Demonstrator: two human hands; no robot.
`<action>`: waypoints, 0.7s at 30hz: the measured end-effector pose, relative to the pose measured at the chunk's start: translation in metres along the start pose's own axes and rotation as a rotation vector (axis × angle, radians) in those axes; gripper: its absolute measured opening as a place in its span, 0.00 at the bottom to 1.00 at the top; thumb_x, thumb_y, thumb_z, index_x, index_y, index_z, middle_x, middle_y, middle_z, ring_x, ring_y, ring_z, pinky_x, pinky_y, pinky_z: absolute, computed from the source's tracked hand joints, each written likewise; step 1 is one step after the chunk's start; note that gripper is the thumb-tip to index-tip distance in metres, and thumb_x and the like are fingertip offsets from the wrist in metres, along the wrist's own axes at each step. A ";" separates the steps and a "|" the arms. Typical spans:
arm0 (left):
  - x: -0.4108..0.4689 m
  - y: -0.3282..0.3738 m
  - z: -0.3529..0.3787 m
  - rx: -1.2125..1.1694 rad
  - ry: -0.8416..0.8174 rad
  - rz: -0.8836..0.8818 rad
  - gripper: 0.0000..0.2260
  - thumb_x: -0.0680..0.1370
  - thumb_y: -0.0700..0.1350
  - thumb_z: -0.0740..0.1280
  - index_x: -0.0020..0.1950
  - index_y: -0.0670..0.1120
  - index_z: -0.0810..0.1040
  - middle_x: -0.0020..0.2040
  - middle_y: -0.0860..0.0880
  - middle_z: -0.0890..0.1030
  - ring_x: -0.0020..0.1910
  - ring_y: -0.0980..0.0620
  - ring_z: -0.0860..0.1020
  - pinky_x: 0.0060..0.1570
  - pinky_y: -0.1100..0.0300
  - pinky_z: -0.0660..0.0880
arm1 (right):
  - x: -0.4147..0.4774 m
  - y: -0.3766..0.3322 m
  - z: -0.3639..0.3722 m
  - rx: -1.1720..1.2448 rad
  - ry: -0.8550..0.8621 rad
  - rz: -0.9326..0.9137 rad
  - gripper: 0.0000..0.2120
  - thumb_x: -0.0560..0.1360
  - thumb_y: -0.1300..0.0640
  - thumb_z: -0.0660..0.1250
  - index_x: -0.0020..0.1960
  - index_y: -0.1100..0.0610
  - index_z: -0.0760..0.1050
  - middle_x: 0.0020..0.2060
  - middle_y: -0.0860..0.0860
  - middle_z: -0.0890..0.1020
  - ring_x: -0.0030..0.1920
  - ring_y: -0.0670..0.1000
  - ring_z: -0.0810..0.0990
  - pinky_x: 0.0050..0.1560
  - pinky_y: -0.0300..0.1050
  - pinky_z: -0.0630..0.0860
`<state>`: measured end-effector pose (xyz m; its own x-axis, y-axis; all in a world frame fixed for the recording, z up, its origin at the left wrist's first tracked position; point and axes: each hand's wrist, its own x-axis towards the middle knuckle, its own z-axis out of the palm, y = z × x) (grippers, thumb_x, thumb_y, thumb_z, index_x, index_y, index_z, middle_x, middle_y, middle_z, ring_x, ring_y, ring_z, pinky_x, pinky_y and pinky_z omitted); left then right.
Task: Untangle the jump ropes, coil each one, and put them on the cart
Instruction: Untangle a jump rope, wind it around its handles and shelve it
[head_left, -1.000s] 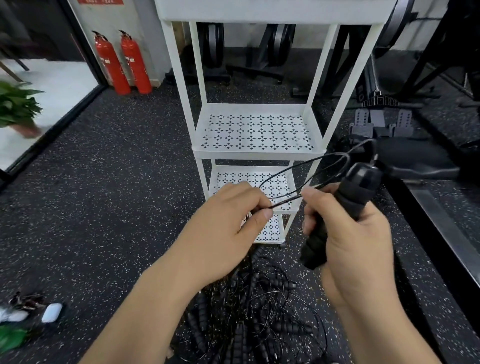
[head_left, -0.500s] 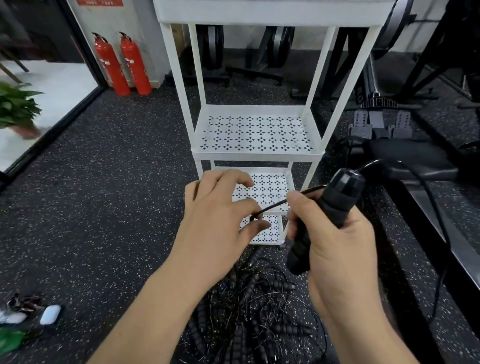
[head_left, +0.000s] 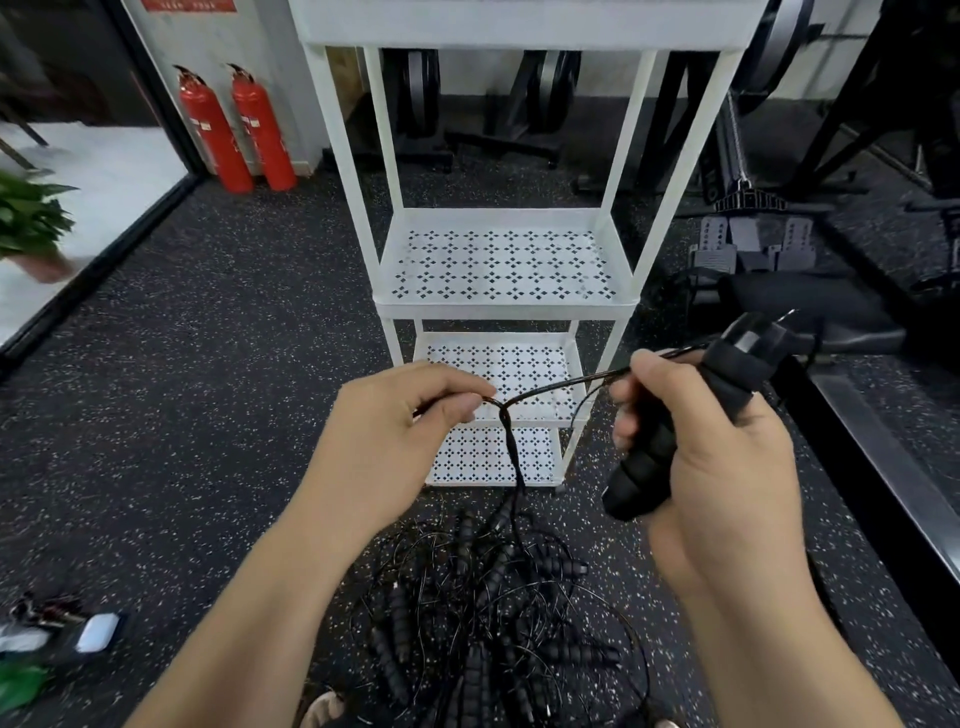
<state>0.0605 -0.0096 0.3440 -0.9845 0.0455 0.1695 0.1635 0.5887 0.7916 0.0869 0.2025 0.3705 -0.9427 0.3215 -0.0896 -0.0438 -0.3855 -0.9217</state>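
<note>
Speckled black rubber floor (head_left: 208, 415), white cart (head_left: 504, 307), red extinguishers (head_left: 214, 140)

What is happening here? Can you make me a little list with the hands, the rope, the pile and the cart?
Left hand: pinches the thin black cord
Right hand: grips a black handle
Cord: runs between both hands, with a twisted strand dropping to the pile
Pile: tangled black jump ropes on the speckled floor
Cart: white, with perforated shelves, standing beyond the pile
Background: two red fire extinguishers by the wall
</note>
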 end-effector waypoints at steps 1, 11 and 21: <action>0.001 -0.001 0.000 0.007 0.014 -0.037 0.09 0.83 0.49 0.71 0.54 0.64 0.87 0.45 0.67 0.85 0.50 0.68 0.82 0.48 0.73 0.72 | 0.000 -0.002 -0.001 0.007 0.008 -0.013 0.06 0.78 0.60 0.75 0.49 0.58 0.78 0.37 0.54 0.83 0.33 0.49 0.76 0.37 0.41 0.76; 0.010 -0.031 0.000 0.467 -0.021 -0.167 0.08 0.87 0.51 0.65 0.53 0.61 0.81 0.48 0.63 0.78 0.60 0.55 0.73 0.60 0.51 0.64 | 0.006 -0.013 -0.009 0.064 0.061 -0.062 0.06 0.80 0.62 0.72 0.53 0.60 0.75 0.36 0.52 0.82 0.32 0.49 0.76 0.35 0.40 0.73; -0.006 0.007 0.020 0.036 -0.026 -0.040 0.16 0.82 0.40 0.70 0.59 0.62 0.83 0.55 0.66 0.81 0.59 0.67 0.78 0.58 0.74 0.72 | 0.003 0.000 -0.001 0.008 -0.011 0.038 0.03 0.79 0.61 0.73 0.50 0.59 0.80 0.39 0.56 0.85 0.35 0.51 0.80 0.38 0.41 0.76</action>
<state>0.0668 0.0104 0.3370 -0.9916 0.0417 0.1222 0.1216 0.6188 0.7761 0.0850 0.2044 0.3701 -0.9472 0.2969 -0.1207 -0.0100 -0.4039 -0.9148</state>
